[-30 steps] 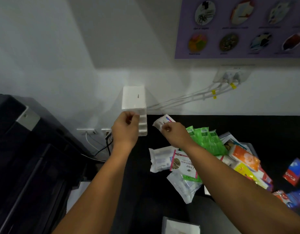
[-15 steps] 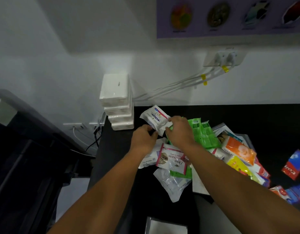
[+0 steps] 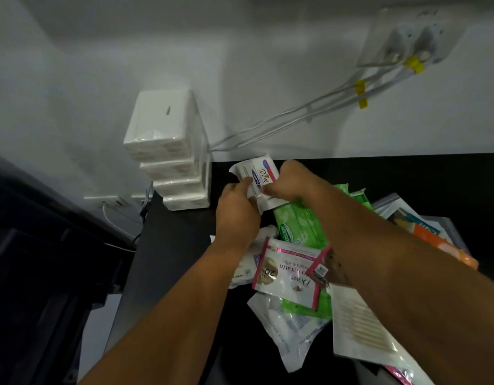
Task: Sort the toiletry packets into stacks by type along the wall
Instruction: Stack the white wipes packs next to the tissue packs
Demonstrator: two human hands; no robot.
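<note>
Now the Dove packet (image 3: 257,175), pinched by fingers of the left hand (image 3: 237,211) and right hand (image 3: 291,180), is held just right of the white stack (image 3: 168,151) by the wall (image 3: 268,79), left hand nearer it

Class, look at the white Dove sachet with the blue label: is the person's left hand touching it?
Touching. The head view shows fingers of the left hand pinching the white Dove sachet; the right hand holds its other side.

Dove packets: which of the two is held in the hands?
The small white Dove packet with the blue label, pinched by the left hand and the right hand. The pink-edged Dove packet lies flat, in neither hand.
</note>
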